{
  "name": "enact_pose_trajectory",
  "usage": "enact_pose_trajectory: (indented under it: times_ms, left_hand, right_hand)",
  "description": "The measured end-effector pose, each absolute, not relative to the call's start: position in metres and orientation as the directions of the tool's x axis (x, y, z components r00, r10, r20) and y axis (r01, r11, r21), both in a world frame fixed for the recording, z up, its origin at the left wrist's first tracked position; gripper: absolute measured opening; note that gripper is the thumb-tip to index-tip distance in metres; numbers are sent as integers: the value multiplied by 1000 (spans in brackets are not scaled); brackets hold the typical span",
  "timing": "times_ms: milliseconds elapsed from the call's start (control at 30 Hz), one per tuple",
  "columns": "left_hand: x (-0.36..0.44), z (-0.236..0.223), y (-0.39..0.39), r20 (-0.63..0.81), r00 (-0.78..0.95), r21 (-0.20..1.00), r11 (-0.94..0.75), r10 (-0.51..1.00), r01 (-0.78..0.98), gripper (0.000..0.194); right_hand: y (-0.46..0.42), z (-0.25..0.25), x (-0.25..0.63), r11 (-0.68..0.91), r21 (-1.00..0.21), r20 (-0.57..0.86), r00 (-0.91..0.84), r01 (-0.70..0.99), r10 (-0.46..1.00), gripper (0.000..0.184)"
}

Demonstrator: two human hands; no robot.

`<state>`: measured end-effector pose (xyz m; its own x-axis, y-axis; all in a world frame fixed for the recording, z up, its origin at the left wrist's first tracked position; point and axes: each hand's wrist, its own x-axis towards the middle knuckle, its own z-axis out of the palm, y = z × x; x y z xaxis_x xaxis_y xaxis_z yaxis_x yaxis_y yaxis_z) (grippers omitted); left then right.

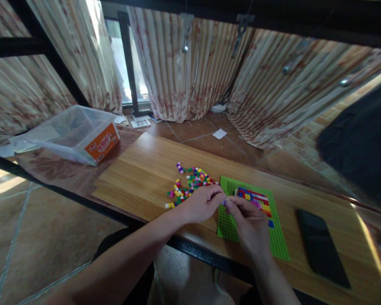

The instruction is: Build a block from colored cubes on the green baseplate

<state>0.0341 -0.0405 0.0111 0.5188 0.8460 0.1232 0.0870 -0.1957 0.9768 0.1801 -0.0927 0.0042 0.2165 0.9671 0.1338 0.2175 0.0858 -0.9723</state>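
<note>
My left hand (203, 204) and my right hand (251, 221) meet over the left part of a green baseplate (279, 242). Both are closed, fingertips together, around small toy bricks (224, 202); a bit of purple and a pale bit show between them. How many bricks are pinched is too small to tell. Under and behind my right hand, rows of red, blue, yellow, white and pink bricks (255, 197) are fixed on the plate. A blue brick (271, 223) sits at their lower right. Left of the plate lies a loose pile of coloured bricks (193, 181), partly behind my left hand.
The wooden board (136, 169) carries the plate and pile. A black phone or tablet (322, 245) lies to the right. At the left stands a clear plastic bin (73, 135) with an orange label. A dark bar (197, 254) runs along the near edge; curtains (190, 67) hang behind.
</note>
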Motion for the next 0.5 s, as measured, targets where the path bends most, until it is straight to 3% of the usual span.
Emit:
enact_pose_trajectory:
  times_ms: [67, 133, 267, 400, 500]
  left_hand:
    - [33, 11, -41, 85, 525, 994, -110, 847, 17, 30]
    - [31, 11, -39, -14, 527, 992, 76, 850, -96, 33]
    - [15, 16, -26, -295, 466, 809, 478, 834, -343, 21]
    - [-9, 24, -8, -364, 400, 663, 536, 841, -522, 9]
    - [-21, 24, 1, -369, 324, 706, 490, 871, -512, 10]
  right_hand:
    - [-92, 4, 178, 90, -974, 132, 202, 208, 970, 17]
    - [-92, 3, 175, 98, -964, 151, 205, 248, 967, 19]
    - [-92, -5, 170, 147, -840, 258, 145, 522, 955, 21]
    - [-90, -15, 168, 180, -702, 283, 38, 689, 958, 22]
    - [-87, -20, 168, 190, -631, 288, -1, 752, 958, 21]
